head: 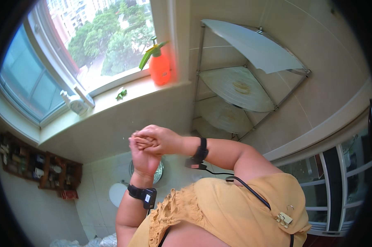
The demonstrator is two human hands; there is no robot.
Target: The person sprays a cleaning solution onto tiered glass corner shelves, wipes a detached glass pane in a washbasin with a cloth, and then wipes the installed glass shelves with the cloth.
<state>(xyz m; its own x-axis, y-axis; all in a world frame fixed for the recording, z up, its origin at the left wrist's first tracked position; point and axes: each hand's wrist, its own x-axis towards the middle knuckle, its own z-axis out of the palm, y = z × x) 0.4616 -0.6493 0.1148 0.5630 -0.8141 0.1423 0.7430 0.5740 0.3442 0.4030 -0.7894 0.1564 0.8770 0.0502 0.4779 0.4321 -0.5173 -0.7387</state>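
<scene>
Pressed together in front of my body are my left hand (143, 161) and my right hand (166, 140), held high over the floor. The fingers of the right hand curl over those of the left. Whether something small is squeezed between them is hidden by the fingers and some blur. Tiny pale specks, perhaps drops, hang in the air left of the hands. Each wrist wears a black band with a small device, the left device (149, 198) and the right device (195, 164). Below the hands, a round shiny metal vessel (158, 173) shows partly behind my left wrist.
On the windowsill (107, 100) stand an orange pressure sprayer (160, 69), a small green object (121, 93) and white bottles (76, 103). A glass corner shelf (235, 88) rises at right. A wooden rack (40, 163) holds small items at left. A white round object (118, 194) is below.
</scene>
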